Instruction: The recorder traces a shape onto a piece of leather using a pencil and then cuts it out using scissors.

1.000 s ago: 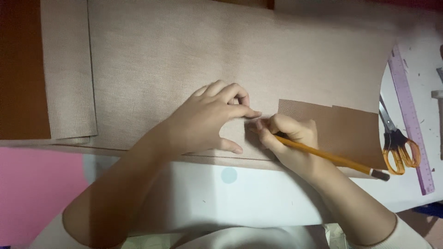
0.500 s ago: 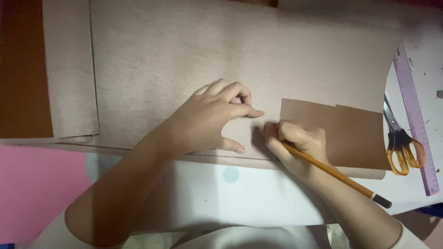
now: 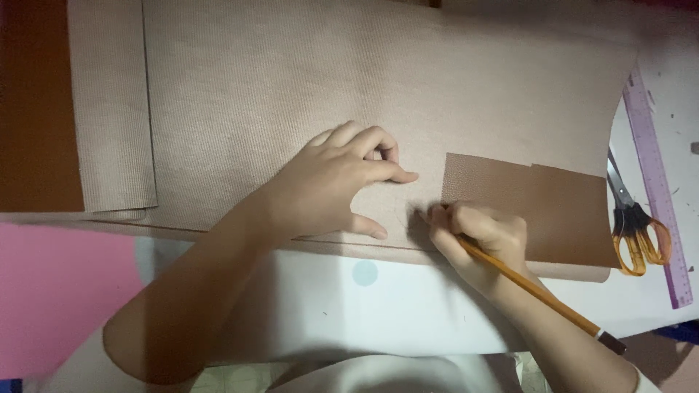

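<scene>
Item 1: large pinkish-tan ribbed sheet [image 3: 328,80], spread flat across the bench [image 3: 408,313]; I take it as my landmark.

Item 2: left hand [image 3: 328,185], resting on the sheet near its lower edge, palm down, fingers [image 3: 371,142] curled loosely and pressing the material, thumb stretched out beside them; it grips nothing.

Item 3: right hand [image 3: 480,240], just right of the left hand at the sheet's lower edge, fingers clenched around a yellow pencil [image 3: 539,295]; its tip meets the sheet, its shaft slants off toward me.

Item 4: brown leather-like piece [image 3: 553,207], lying on the sheet's lower right part, touching the right hand.

Item 5: orange-handled scissors [image 3: 633,225], off the sheet's right edge.

Item 6: purple ruler [image 3: 659,189], right of the scissors.

Item 7: dark brown panel [image 3: 33,109], at the sheet's far left.
</scene>
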